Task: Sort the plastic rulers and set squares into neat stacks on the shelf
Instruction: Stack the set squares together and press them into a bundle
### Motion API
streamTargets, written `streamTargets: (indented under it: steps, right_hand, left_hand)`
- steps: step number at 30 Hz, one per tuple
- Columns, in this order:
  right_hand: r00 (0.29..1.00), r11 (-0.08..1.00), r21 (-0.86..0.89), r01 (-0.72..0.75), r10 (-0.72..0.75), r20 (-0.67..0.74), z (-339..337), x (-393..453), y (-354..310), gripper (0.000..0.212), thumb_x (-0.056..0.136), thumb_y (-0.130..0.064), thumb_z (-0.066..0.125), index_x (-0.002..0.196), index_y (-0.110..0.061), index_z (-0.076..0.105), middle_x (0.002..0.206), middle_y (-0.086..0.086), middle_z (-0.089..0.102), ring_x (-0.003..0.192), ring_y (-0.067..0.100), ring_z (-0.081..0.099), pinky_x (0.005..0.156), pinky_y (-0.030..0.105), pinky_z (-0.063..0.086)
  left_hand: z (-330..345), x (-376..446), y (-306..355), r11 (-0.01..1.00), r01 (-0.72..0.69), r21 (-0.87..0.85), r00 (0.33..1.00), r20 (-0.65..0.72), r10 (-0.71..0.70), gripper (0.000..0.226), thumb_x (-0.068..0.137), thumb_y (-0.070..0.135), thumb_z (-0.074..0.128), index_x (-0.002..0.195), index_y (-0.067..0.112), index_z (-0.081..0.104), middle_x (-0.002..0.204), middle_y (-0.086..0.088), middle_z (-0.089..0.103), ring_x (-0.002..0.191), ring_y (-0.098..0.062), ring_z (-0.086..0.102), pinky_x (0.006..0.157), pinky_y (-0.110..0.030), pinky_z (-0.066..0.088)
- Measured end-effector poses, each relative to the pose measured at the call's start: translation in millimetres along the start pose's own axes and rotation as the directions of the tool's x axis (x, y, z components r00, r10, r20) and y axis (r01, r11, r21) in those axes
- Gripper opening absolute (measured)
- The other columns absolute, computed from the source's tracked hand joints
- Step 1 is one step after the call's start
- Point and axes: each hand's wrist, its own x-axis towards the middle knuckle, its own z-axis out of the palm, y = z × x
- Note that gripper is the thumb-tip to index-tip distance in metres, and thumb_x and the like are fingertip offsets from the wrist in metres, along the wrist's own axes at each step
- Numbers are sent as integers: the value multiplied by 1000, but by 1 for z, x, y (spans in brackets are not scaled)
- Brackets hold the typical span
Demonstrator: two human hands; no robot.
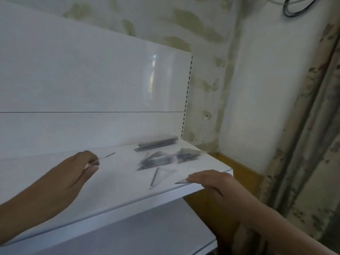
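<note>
The left hand (81,168) pinches a clear ruler (105,157) just above the white shelf (117,188). The right hand (209,181) grips a clear set square (181,181) at the shelf's front edge. Another set square (160,176) lies between them; blurred stacks (158,143) sit behind.

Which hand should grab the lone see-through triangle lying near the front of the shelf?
Probably the right hand. It rests close beside the lone set square, holding only a small clear piece. The left hand is farther off and already pinches a clear ruler.
</note>
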Motion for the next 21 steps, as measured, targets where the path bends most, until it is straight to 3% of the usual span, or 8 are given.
streamTargets:
  steps: [2, 5, 8, 11, 13, 17, 19, 21]
  right_hand:
    - [999, 1000, -10, -22, 22, -42, -4, -8, 28, 55, 97, -8, 47, 121, -57, 51, 125, -43, 46, 123, -18, 40, 104, 6, 31]
    - [998, 999, 11, -51, 51, -48, -8, -16, 63, 54, 98, -11, 47, 119, -61, 48, 124, -48, 43, 124, -21, 36, 101, 1, 28]
    - [996, 998, 36, -60, 62, -60, -7, -13, 97, 53, 97, -9, 49, 122, -55, 50, 128, -44, 43, 125, -20, 35, 101, 1, 28]
    - [997, 997, 50, -59, 62, -56, -7, 7, 132, 49, 97, -14, 51, 119, -58, 47, 130, -45, 39, 125, -23, 31, 96, -3, 26]
    - [995, 997, 57, -50, 55, -87, -6, 26, 157, 48, 96, -16, 54, 119, -58, 47, 129, -44, 39, 122, -24, 33, 95, -4, 27]
    - [996, 995, 104, 3, 6, -85, 0, 77, 199, 37, 95, -15, 56, 126, -36, 59, 133, -30, 47, 123, -22, 36, 99, 0, 27]
    - [997, 994, 94, 60, -54, -62, 5, 103, 213, 35, 96, -16, 55, 128, -32, 59, 134, -26, 47, 123, -23, 35, 102, 2, 25]
    - [992, 988, 101, 119, -114, -56, 12, 124, 224, 34, 95, -15, 56, 126, -26, 61, 133, -24, 47, 122, -22, 35, 102, 0, 23]
  left_hand:
    - [28, 23, 20, 995, -78, 55, 997, 16, 77, 40, 90, 65, 17, 91, 34, 43, 76, 9, 52, 72, -5, 54, 59, -24, 42]
    - [61, 60, 45, 997, -59, 48, 996, 64, 55, 32, 88, 52, 23, 101, 28, 40, 84, 11, 49, 60, -6, 50, 56, -15, 37]
    - [95, 96, 49, 999, -14, -33, 986, 166, 20, 42, 87, 51, 26, 127, 36, 30, 109, 13, 47, 80, 6, 50, 70, -7, 37]
    - [134, 128, 36, 999, -35, 4, 977, 210, 33, 48, 82, 72, 18, 118, 45, 34, 109, 11, 52, 90, -2, 55, 79, -18, 43]
    - [155, 145, 26, 999, -53, 8, 970, 236, 50, 73, 68, 90, 8, 116, 44, 38, 111, 16, 53, 99, -5, 56, 86, -24, 44]
    - [183, 167, 16, 998, -8, 60, 980, 201, -4, 116, 49, 99, -2, 130, 30, 47, 125, 22, 43, 115, 1, 45, 93, -16, 32]
    - [188, 176, 17, 987, -121, 103, 983, 153, 104, 94, 64, 93, 3, 125, 38, 49, 115, 22, 52, 106, 7, 48, 84, -18, 42]
    - [195, 181, 8, 989, -143, 42, 980, 145, 135, 47, 84, 78, 14, 118, 60, 41, 89, 28, 60, 87, 3, 56, 58, -11, 46]
